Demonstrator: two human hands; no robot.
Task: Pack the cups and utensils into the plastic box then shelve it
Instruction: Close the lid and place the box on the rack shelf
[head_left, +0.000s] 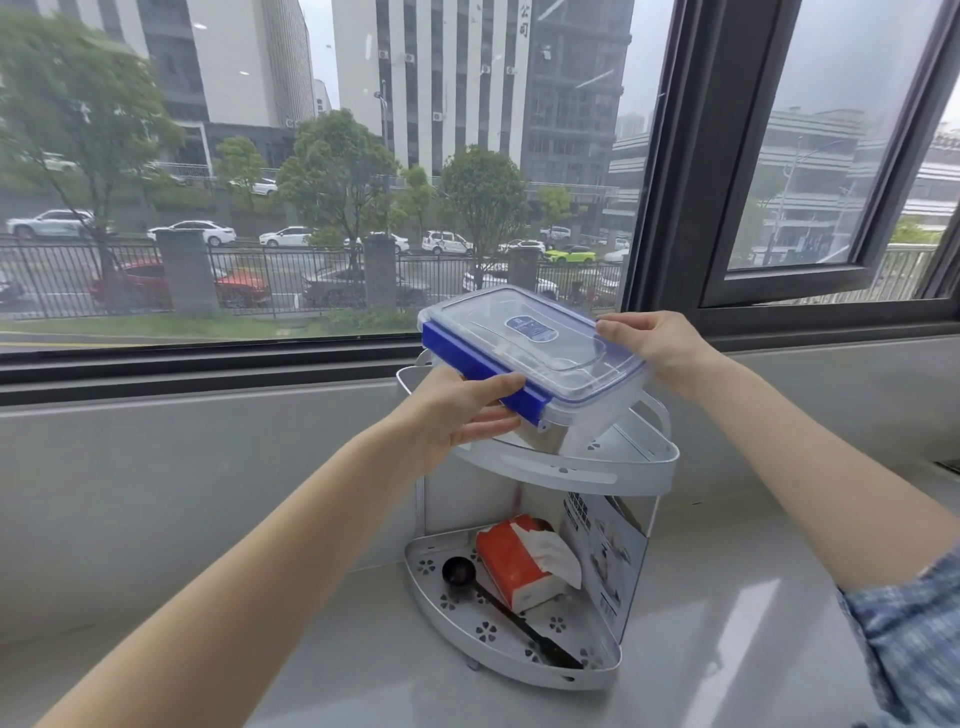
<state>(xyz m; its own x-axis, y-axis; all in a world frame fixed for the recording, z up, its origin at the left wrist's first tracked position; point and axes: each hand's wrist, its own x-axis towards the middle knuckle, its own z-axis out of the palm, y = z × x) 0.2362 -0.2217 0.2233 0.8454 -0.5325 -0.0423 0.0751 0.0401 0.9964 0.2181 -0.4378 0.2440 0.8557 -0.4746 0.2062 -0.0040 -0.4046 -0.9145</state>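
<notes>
Head view: the lidded box (540, 358) is gripped at both ends by the left hand (457, 415) and right hand (660, 348), tilted over the rack's (597, 470) top shelf, where a slip could be caused by uneven lowering.

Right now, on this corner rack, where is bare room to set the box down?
The top tier shows bare floor right of the plastic box, which both hands, left hand and right hand, hold tilted above it. The bottom tier is crowded: tissue pack, black scoop, a leaflet.
</notes>
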